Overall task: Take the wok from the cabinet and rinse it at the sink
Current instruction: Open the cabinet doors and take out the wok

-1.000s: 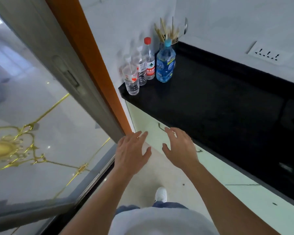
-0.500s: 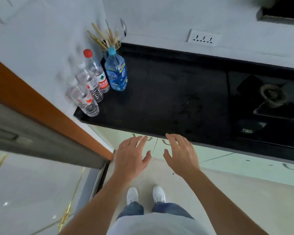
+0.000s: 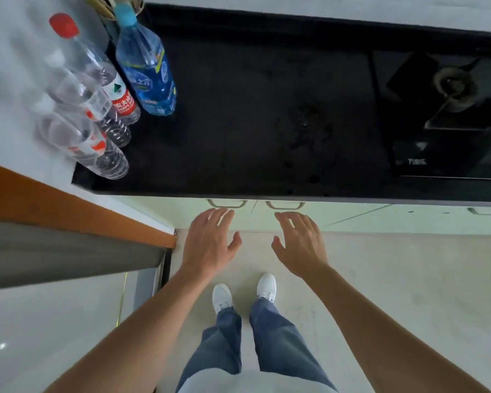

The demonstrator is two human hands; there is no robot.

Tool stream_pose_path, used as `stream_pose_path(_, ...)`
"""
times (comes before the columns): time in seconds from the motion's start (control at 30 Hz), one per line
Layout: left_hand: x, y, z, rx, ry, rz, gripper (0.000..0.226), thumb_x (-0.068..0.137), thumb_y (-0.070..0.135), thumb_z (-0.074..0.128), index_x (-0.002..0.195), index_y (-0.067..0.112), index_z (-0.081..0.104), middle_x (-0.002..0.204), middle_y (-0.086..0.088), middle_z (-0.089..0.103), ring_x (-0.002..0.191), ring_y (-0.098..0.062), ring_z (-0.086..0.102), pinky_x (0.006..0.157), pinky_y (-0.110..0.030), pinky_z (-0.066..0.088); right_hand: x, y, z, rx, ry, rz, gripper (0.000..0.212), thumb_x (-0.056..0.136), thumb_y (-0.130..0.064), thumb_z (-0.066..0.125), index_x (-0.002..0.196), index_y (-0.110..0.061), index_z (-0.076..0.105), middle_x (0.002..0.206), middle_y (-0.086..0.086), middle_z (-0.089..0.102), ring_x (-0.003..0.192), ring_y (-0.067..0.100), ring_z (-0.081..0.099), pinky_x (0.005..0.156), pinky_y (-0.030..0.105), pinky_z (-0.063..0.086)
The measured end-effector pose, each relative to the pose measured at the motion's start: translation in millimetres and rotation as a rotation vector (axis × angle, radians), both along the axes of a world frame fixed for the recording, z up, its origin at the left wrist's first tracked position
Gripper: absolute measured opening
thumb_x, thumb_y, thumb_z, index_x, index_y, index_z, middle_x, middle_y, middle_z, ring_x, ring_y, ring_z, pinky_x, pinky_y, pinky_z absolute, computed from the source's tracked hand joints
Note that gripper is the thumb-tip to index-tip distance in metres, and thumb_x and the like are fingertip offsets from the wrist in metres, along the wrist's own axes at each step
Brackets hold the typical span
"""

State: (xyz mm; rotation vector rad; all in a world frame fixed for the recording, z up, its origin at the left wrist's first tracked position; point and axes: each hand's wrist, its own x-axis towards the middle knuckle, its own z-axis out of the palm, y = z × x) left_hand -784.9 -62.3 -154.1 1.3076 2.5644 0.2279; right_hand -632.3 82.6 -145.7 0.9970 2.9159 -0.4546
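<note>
Left hand (image 3: 210,241): centre of the frame, palm down, fingers spread and released, holding nothing; fingertips just below the left handle (image 3: 227,204), not touching it as far as can be seen.
Right hand (image 3: 299,241): just right of the left hand, palm down, fingers loosely curved and released, empty; fingertips just below the right handle (image 3: 285,205).
Cabinet (image 3: 338,217): pale green doors in a narrow band under the counter edge, across the middle of the frame; both doors shut, the seam between them running down between the two handles.
Third handle (image 3: 486,211): far right edge, on another door.
Wok: not visible anywhere; where it lies cannot be told.
Sink: not in the frame.
Counter (image 3: 267,109): black, glossy, fills the upper middle of the frame.
Stove (image 3: 448,109): upper right, black glass set into the counter, one burner showing.
Blue bottle (image 3: 146,69): upper left, upright on the counter, light blue cap.
Red-capped bottle (image 3: 97,72): left of the blue bottle, clear, with a red label.
Clear bottles (image 3: 85,137): two more at the counter's left end, close beside the red-capped one, against the white wall.
Door frame (image 3: 68,211): orange strip with a grey panel below it, running across the left side.
Floor (image 3: 408,279): pale tile, lower half.
Shoes (image 3: 244,293): white, lower centre, toes pointing at the cabinet, blue jeans above them.
</note>
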Motion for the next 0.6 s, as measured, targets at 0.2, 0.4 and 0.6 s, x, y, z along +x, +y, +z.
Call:
stream_pose_path(0.2, -2.3, 19.9, -48.0, -0.039, 0.001, -0.082, 0.061, 0.092, 0.046, 0.05, 0.145, 0.017, 0.043, 0.15, -0.005, 0.048, 0.14, -0.024, 0.041, 0.117, -0.039, 0.03, -20.4, 12.7, -54.1, -0.003, 0.018, -0.019, 0.056, 0.078, -0.018, 0.076, 0.13, -0.007, 0.06, 0.131, 0.018, 0.063, 0.118, 0.038, 0.06, 0.102, 0.05, 0.048)
stream_pose_path(0.4, -9.4, 28.7, -78.1, -0.045, 0.002, -0.1, 0.069, 0.093, 0.044, 0.052, 0.15, 0.01, 0.033, 0.154, -0.01, 0.041, 0.142, -0.026, 0.037, 0.117, -0.038, 0.027, -24.2, 20.7, -93.8, 0.029, 0.04, -0.05, 0.061, 0.079, -0.016, 0.075, 0.134, 0.001, 0.055, 0.132, 0.022, 0.062, 0.122, 0.041, 0.058, 0.107, 0.051, 0.044)
stream_pose_path(0.6, -6.3, 27.3, -90.1, -0.011, 0.058, -0.112, 0.068, 0.088, 0.039, 0.059, 0.145, 0.005, 0.041, 0.144, -0.013, 0.051, 0.135, -0.029, 0.047, 0.114, -0.04, 0.036, -23.9, 18.9, -114.1, 0.063, 0.162, -0.053, 0.053, 0.078, -0.011, 0.072, 0.126, 0.006, 0.058, 0.118, 0.025, 0.066, 0.111, 0.043, 0.062, 0.102, 0.055, 0.05)
